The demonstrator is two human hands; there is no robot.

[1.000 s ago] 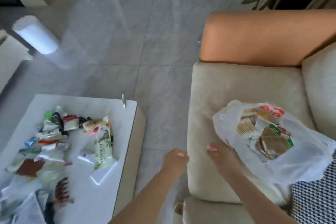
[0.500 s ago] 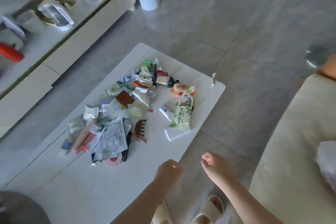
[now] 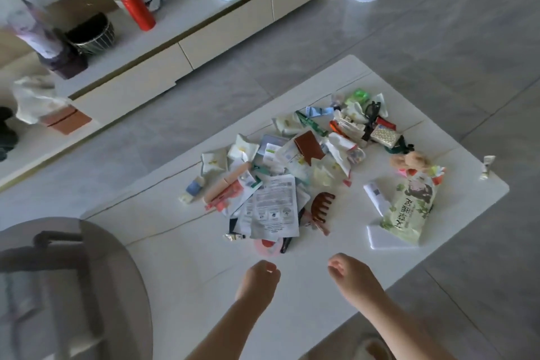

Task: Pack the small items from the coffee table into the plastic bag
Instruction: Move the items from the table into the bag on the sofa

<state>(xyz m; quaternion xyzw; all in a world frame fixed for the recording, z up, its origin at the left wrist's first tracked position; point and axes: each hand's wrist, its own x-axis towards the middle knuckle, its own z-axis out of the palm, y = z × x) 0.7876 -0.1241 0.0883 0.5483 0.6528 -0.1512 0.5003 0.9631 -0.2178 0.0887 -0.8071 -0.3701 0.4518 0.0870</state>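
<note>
White coffee table (image 3: 181, 266): we're hovering left hand (image 3: 258, 279), right hand (image 3: 352, 273), both loosely curled, holding nothing; sachet pile (image 3: 280, 184) just ahead.

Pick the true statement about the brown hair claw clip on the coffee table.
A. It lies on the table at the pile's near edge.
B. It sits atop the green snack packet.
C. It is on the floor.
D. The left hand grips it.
A: the brown hair claw clip lies on the coffee table beside the printed sachets, while both hands hold nothing.
</note>
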